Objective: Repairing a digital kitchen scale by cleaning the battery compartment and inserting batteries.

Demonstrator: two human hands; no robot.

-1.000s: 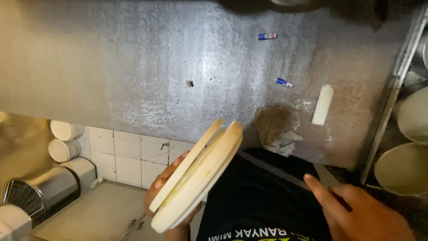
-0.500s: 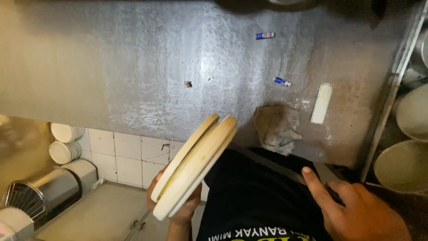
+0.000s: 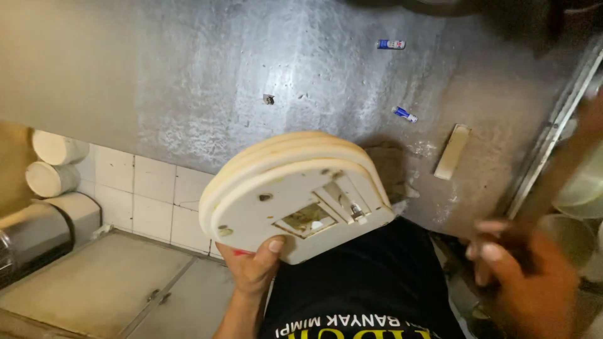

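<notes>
Two stacked cream round plastic boards (image 3: 295, 194) are gripped underneath by the left hand (image 3: 254, 267) and should be kept level, while the blurred right hand (image 3: 524, 276) cannot be judged.

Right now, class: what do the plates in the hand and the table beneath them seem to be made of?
Plates: probably melamine or hard plastic; matte cream, stained, with moulded ridges underneath. Table: likely steel; dull grey sheen, scuffed and scratched.

The head camera is looking steeply down, close over the left hand (image 3: 251, 270) gripping the plates (image 3: 295, 201), floor (image 3: 188, 69) lying beyond them.
</notes>
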